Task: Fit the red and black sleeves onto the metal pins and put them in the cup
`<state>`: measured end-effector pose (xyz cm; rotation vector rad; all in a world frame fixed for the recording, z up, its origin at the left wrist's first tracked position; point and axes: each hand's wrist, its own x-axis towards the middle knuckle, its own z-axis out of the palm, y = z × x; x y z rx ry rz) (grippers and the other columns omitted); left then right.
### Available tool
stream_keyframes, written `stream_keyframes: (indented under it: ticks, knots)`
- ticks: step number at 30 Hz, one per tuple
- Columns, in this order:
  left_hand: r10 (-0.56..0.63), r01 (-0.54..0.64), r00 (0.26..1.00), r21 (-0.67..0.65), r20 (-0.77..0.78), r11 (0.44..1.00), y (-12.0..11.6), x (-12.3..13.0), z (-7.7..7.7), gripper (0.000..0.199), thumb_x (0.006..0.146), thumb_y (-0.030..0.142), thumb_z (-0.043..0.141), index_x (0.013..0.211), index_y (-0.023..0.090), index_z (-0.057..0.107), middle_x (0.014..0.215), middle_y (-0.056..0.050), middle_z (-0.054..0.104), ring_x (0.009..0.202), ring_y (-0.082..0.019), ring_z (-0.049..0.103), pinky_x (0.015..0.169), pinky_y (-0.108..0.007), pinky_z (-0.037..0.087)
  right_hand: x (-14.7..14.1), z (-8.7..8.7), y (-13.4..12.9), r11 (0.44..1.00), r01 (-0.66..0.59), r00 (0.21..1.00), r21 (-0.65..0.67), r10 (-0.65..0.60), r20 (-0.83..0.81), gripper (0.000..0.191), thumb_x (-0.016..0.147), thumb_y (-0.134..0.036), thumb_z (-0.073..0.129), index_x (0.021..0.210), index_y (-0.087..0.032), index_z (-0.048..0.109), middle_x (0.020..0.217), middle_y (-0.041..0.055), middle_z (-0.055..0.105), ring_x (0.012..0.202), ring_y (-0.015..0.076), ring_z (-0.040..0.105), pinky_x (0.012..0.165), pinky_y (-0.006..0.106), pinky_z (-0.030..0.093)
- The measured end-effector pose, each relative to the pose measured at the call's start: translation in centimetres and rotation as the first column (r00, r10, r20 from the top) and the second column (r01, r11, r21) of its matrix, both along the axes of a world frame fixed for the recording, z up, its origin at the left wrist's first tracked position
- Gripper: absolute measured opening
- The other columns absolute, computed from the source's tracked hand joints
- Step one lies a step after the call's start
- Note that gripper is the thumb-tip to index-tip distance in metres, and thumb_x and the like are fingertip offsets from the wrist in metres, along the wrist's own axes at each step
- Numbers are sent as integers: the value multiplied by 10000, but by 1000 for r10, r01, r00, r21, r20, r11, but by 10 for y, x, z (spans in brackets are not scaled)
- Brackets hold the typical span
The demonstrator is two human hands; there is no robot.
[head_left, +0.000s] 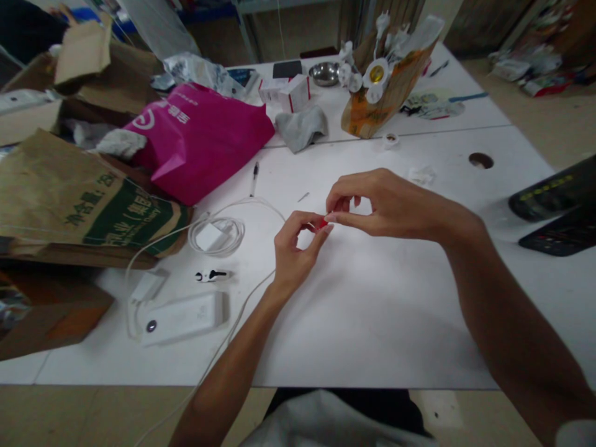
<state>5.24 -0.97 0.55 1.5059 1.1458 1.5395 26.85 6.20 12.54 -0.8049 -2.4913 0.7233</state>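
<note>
Above the white table (372, 310), near its middle, my two hands meet at a small red object (323, 222). My left hand (298, 245) pinches it between thumb and fingertips from the left. From the right, my right hand (372, 203) has its thumb and index finger closed at the same object, its other fingers curled. Fingertips hide most of the red object, so its shape cannot be made out. A thin small metal-like piece (303, 197) lies on the table just beyond my left hand.
Left are a white power bank (186, 318), coiled cable (216, 236), clippers (212, 275), a pen (254, 179), a magenta bag (209, 136) and cardboard boxes (69, 304). Behind stand a steel bowl (325, 74) and a paper bag with plugs (367, 115); at right, a dark bottle (554, 189).
</note>
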Motion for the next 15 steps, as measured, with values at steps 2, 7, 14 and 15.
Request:
stream_keyframes:
  ticks: [2, 7, 14, 15]
  knots:
    - [15, -15, 1000, 0, -18, 1000, 0, 0, 1, 226, 997, 463, 949, 1072, 269, 861, 1025, -62, 782, 950, -232, 747, 911, -407, 610, -1, -1, 0, 1000, 0, 1000, -8, 0, 13, 82, 1027, -279, 757, 1015, -226, 818, 967, 37, 840, 862, 224, 715, 804, 343, 466]
    - [1, -1, 1000, -10, -15, 1000, -1, 0, 0, 205, 991, 449, 957, 1048, 269, 878, 995, -60, 810, 929, -232, 752, 907, -407, 611, -3, -2, 1, 1000, -22, 999, 1, 22, 27, 111, 1030, -225, 720, 973, -228, 815, 947, 29, 842, 839, 210, 706, 813, 340, 449]
    - [-111, 117, 992, -96, 57, 989, -1, -1, -1, 252, 998, 508, 939, 1079, 270, 931, 1046, -87, 873, 955, -245, 792, 925, -427, 635, 2, 1, 3, 996, -84, 996, -20, 84, 10, 187, 1016, -174, 677, 977, -237, 848, 977, 25, 870, 893, 224, 754, 846, 348, 485]
    - [-128, 136, 989, -111, 76, 984, -1, -1, -1, 263, 993, 518, 942, 1083, 271, 935, 1053, -90, 879, 967, -247, 798, 929, -426, 639, 3, 1, 4, 996, -88, 996, -28, 88, 6, 188, 1021, -185, 680, 984, -245, 854, 984, 21, 875, 900, 225, 761, 846, 346, 490]
